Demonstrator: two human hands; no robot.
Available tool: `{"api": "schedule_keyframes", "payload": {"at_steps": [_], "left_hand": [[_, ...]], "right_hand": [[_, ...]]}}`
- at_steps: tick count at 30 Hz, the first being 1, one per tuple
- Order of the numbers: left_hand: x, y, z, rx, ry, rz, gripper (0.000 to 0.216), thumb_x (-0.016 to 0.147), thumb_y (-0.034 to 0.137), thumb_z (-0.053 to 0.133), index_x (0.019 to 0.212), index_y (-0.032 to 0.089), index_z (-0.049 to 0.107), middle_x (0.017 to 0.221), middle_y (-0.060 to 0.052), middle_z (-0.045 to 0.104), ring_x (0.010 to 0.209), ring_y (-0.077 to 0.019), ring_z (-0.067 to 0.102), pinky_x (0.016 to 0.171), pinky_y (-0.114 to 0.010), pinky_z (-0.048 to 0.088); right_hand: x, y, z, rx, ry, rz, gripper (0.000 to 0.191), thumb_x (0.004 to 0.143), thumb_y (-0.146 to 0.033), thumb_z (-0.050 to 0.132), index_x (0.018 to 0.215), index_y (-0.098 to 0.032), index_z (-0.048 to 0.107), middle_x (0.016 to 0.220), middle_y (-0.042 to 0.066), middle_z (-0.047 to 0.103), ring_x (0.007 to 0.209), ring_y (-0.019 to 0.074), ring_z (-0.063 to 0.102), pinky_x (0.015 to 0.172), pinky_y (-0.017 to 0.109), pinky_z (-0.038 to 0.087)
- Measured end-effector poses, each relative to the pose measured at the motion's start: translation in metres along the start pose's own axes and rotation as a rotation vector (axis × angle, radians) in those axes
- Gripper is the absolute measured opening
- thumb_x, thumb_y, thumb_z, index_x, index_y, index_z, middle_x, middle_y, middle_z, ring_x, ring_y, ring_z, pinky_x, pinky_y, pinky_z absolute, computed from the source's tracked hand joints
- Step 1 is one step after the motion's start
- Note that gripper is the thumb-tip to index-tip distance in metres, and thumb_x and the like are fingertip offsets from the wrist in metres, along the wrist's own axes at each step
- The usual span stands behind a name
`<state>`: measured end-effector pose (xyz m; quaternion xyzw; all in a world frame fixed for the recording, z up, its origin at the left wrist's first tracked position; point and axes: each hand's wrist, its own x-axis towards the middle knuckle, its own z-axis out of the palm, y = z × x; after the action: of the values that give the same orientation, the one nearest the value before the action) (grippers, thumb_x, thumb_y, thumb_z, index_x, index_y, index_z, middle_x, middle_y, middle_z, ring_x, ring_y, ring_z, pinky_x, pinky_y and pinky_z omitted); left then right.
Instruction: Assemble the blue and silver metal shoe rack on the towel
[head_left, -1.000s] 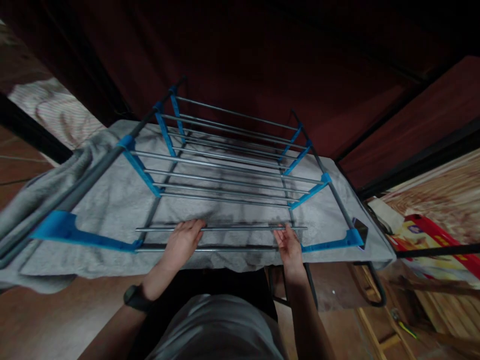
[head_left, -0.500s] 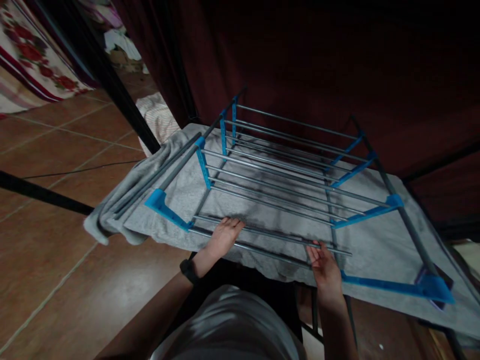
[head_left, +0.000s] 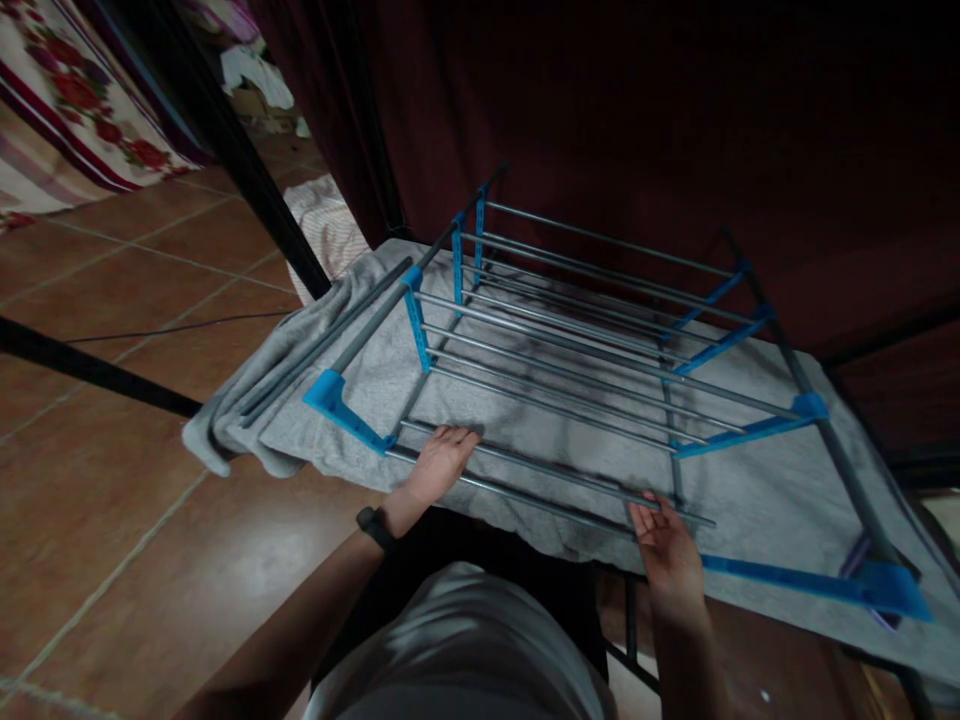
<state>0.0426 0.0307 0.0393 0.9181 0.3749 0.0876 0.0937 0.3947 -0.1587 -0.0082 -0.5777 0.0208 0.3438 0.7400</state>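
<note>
On the grey cloth lies a rack (head_left: 555, 332) of grey metal tubes and rods joined by blue plastic brackets. My left hand (head_left: 439, 465) is wrapped over a thin metal rod (head_left: 555, 472) near its left end. Toward the right end of that same rod, my right hand (head_left: 666, 545) grips it with palm turned up and fingertips on it. The rod's right tip sticks out free past my right hand. Just in front runs the rack's nearest crossbar (head_left: 532, 500), between a left blue bracket (head_left: 349, 417) and a right blue bracket (head_left: 795, 580).
Beside the rack, a loose grey tube (head_left: 330, 340) rests on the bunched grey cloth (head_left: 247, 400) at the left. Dark metal posts (head_left: 247, 170) stand at the left, and a dark red curtain (head_left: 600, 110) hangs behind. A small dark purple object (head_left: 856, 555) sits under the right bracket.
The view has shifted slightly, moving the rack right in the picture. Both hands keep hold of the rod, whose right end has dipped a little toward me.
</note>
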Motion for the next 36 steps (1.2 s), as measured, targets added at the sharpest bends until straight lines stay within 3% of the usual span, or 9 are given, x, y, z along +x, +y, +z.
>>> {"api": "schedule_keyframes", "payload": {"at_steps": [6,14,19,28,36], "left_hand": [[-0.002,-0.01,0.004,-0.056,0.026,0.046,0.038,0.106,0.025,0.028,0.124,0.02,0.06,0.116,-0.009,0.069,0.112,-0.0226,0.063,0.103,-0.039,0.046],[0.006,-0.028,0.025,-0.112,0.097,0.08,0.034,0.103,0.029,0.036,0.118,0.018,0.064,0.114,-0.012,0.072,0.111,-0.0298,0.065,0.1,-0.049,0.048],[0.009,-0.034,0.033,-0.141,0.158,0.097,0.036,0.101,0.035,0.038,0.117,0.018,0.066,0.115,-0.013,0.073,0.11,-0.0306,0.066,0.098,-0.048,0.049],[0.013,-0.035,0.032,-0.107,0.107,0.093,0.034,0.099,0.035,0.039,0.115,0.02,0.065,0.113,-0.011,0.073,0.106,-0.0303,0.068,0.096,-0.045,0.05],[0.013,-0.031,0.029,-0.105,0.082,0.081,0.031,0.1,0.034,0.039,0.113,0.021,0.064,0.11,-0.01,0.074,0.108,-0.0293,0.067,0.097,-0.044,0.049]], "right_hand": [[-0.012,0.0,-0.007,-0.04,-0.029,-0.032,0.01,0.076,-0.03,0.073,0.081,-0.037,0.069,0.099,0.002,0.077,0.109,0.023,0.072,0.111,0.045,0.055],[-0.026,0.0,0.009,0.082,0.025,-0.058,0.012,0.072,-0.026,0.076,0.082,-0.026,0.068,0.095,0.0,0.077,0.097,0.0174,0.074,0.092,0.034,0.062],[-0.027,0.0,0.016,0.131,0.049,-0.063,0.02,0.068,-0.026,0.081,0.078,-0.022,0.064,0.088,0.002,0.076,0.086,0.0159,0.074,0.082,0.031,0.063],[-0.027,-0.001,0.017,0.157,0.059,-0.053,0.018,0.07,-0.026,0.079,0.075,-0.023,0.062,0.078,-0.002,0.071,0.079,0.0154,0.069,0.087,0.038,0.061],[-0.024,-0.003,0.017,0.179,0.061,-0.018,0.02,0.069,-0.024,0.08,0.077,-0.022,0.061,0.079,-0.002,0.071,0.078,0.0148,0.07,0.079,0.032,0.063]]}}
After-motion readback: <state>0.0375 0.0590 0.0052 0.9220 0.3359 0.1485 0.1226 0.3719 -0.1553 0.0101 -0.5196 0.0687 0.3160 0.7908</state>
